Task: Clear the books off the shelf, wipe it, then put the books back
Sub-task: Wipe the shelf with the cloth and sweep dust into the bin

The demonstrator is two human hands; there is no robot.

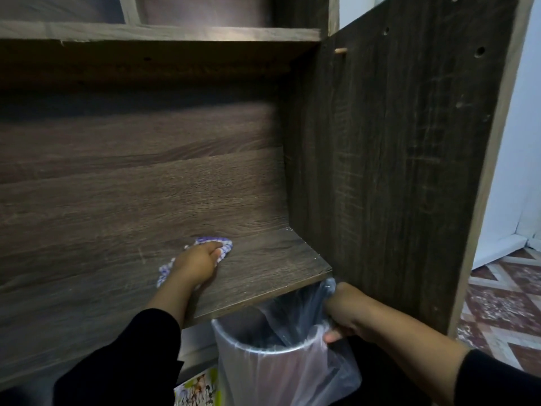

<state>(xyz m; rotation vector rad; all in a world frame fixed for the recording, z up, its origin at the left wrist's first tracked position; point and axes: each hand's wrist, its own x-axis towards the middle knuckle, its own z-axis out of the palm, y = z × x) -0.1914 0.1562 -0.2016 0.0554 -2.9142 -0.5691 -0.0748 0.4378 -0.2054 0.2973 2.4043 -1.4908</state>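
Checked cloth [223,248] (left hand [195,264]) — pressed on shelf [272,259].

A home room: dark wooden bookshelf [263,259], lined bin [263,353], patterned floor tiles [503,303].

One cloth [202,253] — one bin [263,364] — two hands [196,265] [348,315]

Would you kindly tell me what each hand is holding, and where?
Left hand grips the bunched cloth; right hand grips the lined bin at its rim.
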